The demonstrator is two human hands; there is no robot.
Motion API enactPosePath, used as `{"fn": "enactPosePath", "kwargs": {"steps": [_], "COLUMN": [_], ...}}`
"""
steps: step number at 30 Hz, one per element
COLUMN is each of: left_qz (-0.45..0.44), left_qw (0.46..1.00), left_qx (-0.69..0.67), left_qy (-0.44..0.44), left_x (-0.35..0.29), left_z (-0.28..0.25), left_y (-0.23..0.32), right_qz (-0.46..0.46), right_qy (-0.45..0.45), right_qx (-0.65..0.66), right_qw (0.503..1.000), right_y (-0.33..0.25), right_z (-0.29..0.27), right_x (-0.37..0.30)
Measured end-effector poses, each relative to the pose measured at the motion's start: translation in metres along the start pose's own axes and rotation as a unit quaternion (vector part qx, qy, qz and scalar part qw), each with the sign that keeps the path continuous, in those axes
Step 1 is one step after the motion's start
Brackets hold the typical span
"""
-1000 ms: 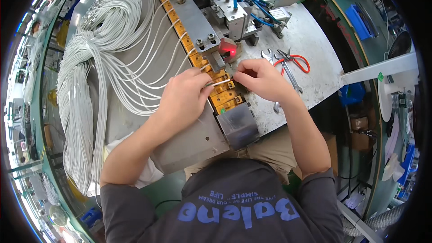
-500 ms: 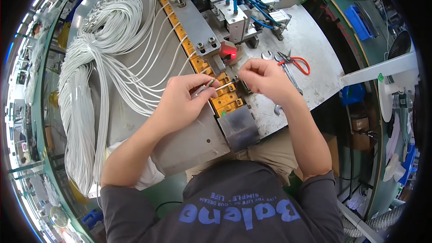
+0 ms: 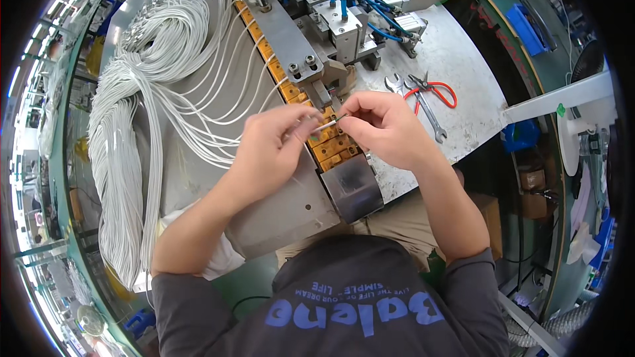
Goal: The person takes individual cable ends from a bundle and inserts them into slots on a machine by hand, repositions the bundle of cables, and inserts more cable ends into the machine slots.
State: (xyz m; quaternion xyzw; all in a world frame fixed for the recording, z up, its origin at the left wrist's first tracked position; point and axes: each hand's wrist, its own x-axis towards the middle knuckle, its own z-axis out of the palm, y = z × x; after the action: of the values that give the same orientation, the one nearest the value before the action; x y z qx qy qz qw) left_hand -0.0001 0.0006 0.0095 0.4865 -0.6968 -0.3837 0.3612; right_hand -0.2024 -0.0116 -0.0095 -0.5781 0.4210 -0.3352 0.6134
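My left hand (image 3: 264,152) is closed in a pinch around a white cable (image 3: 325,125) near its end. From the right, my right hand (image 3: 383,129) pinches the dark thin tip of that cable, its thumb and forefinger pressed together. Both hands hover over the near end of a yellow slotted rail (image 3: 334,147), close to each other. Along the rail's left side, several white cables (image 3: 218,102) run into its slots. The left fingers are slightly blurred.
A big bundle of white cables (image 3: 119,112) lies left. A metal press arm (image 3: 281,36) covers the rail's far part, beside pneumatic blocks (image 3: 340,30) with blue tubes. Right of my hands lie red-handled pliers (image 3: 442,94) and wrenches (image 3: 430,116). A dark metal block (image 3: 352,188) caps the rail's near end.
My right hand has moved left and slightly nearer me, and now meets the cable tip. The left hand has shifted only a little. A red glow beside the press has gone out.
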Motion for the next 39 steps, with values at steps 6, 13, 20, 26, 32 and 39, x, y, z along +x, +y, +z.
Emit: {"fn": "enactPosePath", "kwargs": {"steps": [6,13,20,26,32,39], "left_qz": [0.116,-0.051,0.056,-0.013,-0.089,0.093], "left_qw": [0.991,0.989,0.99,0.997,0.98,0.982], "left_qx": [0.05,-0.02,0.098,0.035,-0.113,0.133], "left_qy": [0.035,-0.134,-0.086,-0.065,-0.138,-0.1], "left_x": [0.004,0.0,-0.007,-0.015,-0.011,-0.007], "left_z": [-0.002,0.005,0.011,0.006,0.007,0.016], "left_y": [0.005,0.002,0.001,-0.002,0.001,-0.008], "right_qz": [-0.017,0.046,-0.119,-0.091,-0.095,0.017], "right_qy": [0.004,-0.049,0.04,0.02,-0.062,-0.064], "right_qx": [-0.014,0.04,-0.107,-0.027,-0.06,-0.066], "right_qw": [1.0,0.997,0.986,0.995,0.992,0.996], "right_y": [-0.006,-0.002,0.003,0.005,-0.002,0.024], "right_z": [0.003,-0.011,0.008,0.017,0.0,-0.017], "right_x": [-0.005,-0.006,-0.009,0.0,-0.007,0.006]}}
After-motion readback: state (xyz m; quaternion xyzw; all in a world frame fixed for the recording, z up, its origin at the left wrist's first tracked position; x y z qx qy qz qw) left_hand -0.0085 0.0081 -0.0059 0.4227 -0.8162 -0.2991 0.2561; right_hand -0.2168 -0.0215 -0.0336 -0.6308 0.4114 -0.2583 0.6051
